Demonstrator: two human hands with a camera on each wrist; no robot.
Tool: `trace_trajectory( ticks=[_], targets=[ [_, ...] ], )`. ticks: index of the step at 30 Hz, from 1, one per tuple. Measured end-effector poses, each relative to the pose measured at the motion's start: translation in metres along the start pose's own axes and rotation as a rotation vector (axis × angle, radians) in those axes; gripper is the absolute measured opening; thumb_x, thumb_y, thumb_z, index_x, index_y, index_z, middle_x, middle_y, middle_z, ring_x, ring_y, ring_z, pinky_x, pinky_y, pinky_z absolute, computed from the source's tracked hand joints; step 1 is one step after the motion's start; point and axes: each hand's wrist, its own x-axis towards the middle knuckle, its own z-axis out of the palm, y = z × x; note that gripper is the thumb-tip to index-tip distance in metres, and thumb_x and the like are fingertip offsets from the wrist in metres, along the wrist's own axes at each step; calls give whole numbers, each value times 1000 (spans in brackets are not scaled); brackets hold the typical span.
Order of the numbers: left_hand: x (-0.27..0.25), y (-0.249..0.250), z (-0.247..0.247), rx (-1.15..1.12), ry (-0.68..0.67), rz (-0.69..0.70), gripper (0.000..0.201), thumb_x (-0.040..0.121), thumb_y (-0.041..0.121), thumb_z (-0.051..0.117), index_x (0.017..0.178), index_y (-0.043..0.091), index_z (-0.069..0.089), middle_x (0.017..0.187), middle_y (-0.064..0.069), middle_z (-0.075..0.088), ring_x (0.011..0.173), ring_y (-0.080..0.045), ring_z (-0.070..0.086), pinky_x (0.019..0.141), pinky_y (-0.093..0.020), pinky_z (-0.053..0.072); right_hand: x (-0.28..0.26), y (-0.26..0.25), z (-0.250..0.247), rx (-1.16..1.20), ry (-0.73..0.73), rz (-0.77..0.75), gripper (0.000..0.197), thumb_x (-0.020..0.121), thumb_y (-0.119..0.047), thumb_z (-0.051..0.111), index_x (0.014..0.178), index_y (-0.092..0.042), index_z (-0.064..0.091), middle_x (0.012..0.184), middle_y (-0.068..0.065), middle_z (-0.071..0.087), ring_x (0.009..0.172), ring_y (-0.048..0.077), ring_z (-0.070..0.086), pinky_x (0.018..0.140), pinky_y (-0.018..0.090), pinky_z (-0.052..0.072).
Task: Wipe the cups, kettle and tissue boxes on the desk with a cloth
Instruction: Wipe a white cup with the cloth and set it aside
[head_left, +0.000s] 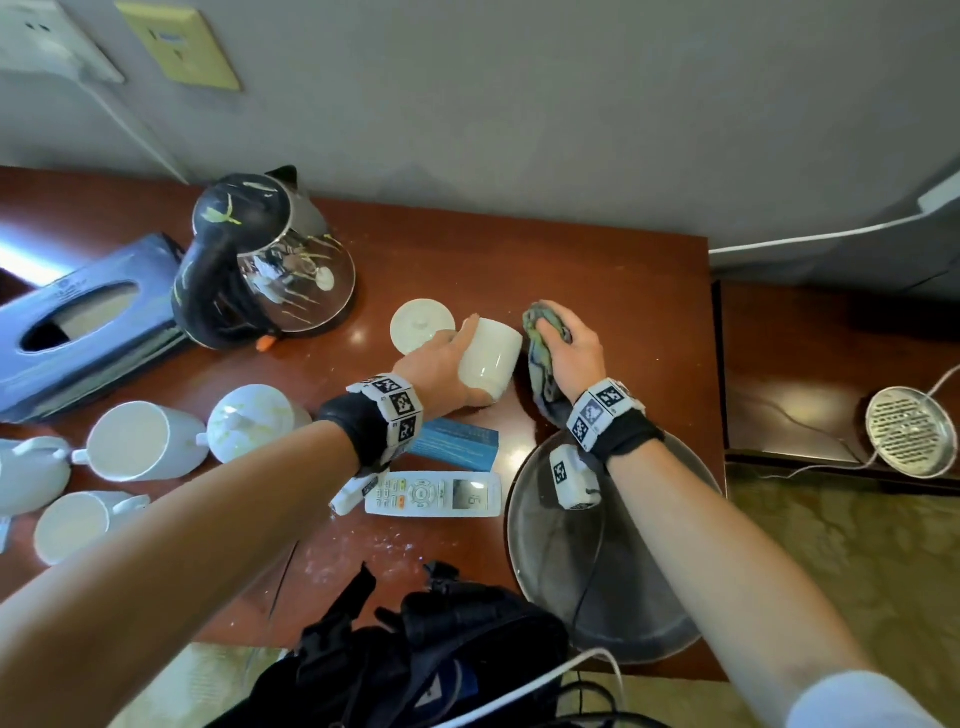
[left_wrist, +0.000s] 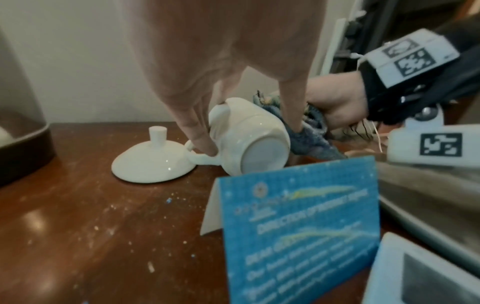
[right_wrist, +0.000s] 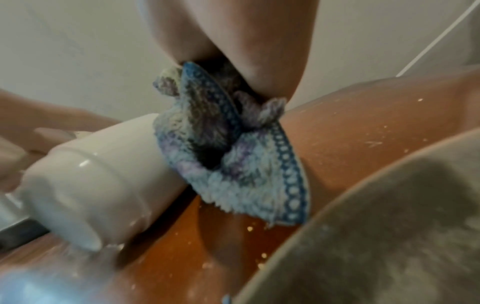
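Observation:
My left hand (head_left: 441, 364) grips a white cup (head_left: 488, 361) tipped on its side, base toward me, just above the brown desk (head_left: 597, 270). In the left wrist view my fingers (left_wrist: 200, 131) curl by the cup's handle (left_wrist: 201, 158). My right hand (head_left: 569, 345) holds a bunched blue-grey cloth (head_left: 543, 353) against the cup's (right_wrist: 85, 181) right side; the cloth (right_wrist: 233, 148) hangs down to the desk. The cup's lid (head_left: 422, 326) lies to the left. A soiled glass kettle (head_left: 270, 260) and a blue tissue box (head_left: 83, 322) stand at the back left.
Several white cups (head_left: 143, 441) and a lidded one (head_left: 249, 421) crowd the left. A blue card (head_left: 457, 444), a white remote (head_left: 434, 493) and a round metal tray (head_left: 597, 561) lie near me. A black bag (head_left: 431, 654) sits at the front edge. Crumbs dot the desk.

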Motion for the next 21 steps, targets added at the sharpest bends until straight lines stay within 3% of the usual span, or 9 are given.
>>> trace_trajectory(
  ticks=[5, 7, 9, 10, 15, 18, 21],
  targets=[
    [7, 9, -9, 113, -48, -17, 109, 86, 51, 70, 158, 18, -4, 133, -16, 54, 115, -32, 56, 95, -39, 45, -19, -7, 17, 48, -69, -28, 34, 99, -24, 56, 132, -30, 61, 134, -6, 61, 119, 8, 57, 105, 26, 45],
    [8, 9, -8, 132, -36, -16, 109, 86, 53, 68, 158, 15, -4, 128, -16, 57, 112, -31, 57, 95, -40, 46, -30, -10, 29, 91, -59, -68, 35, 97, -16, 60, 130, -26, 63, 146, -4, 51, 130, 2, 46, 111, 16, 35],
    [8, 7, -7, 137, -23, -1, 108, 86, 55, 67, 158, 15, -3, 127, -15, 57, 112, -30, 57, 96, -41, 45, -41, -6, 36, 93, -32, -91, 36, 95, -11, 63, 129, -24, 64, 152, -6, 41, 130, -3, 40, 105, 3, 28],
    [8, 6, -7, 132, -20, 7, 107, 86, 55, 67, 158, 15, -2, 127, -15, 58, 111, -30, 58, 97, -41, 46, -47, -1, 38, 81, -31, -94, 38, 94, -11, 64, 129, -26, 64, 154, -8, 37, 129, -3, 40, 104, 1, 27],
    [12, 3, -7, 158, -17, 27, 109, 85, 58, 66, 158, 15, -2, 129, -15, 57, 112, -30, 58, 97, -42, 47, -47, 1, 37, 165, -56, -52, 42, 96, -14, 60, 134, -34, 57, 156, -11, 33, 133, -3, 39, 106, 7, 33],
    [10, 6, -4, 178, -9, 31, 107, 86, 55, 67, 158, 14, -2, 131, -16, 56, 114, -32, 58, 93, -41, 48, -30, -11, 33, 262, 17, 70, 37, 98, -16, 58, 134, -26, 59, 143, -3, 54, 126, 9, 54, 107, 23, 43],
    [8, 16, 3, 179, -14, 56, 108, 87, 51, 68, 157, 12, -5, 137, -17, 52, 115, -32, 58, 93, -42, 49, -25, -19, 22, 275, 110, 109, 34, 96, -15, 61, 130, -17, 64, 128, 1, 66, 114, 12, 63, 103, 30, 49]
  ],
)
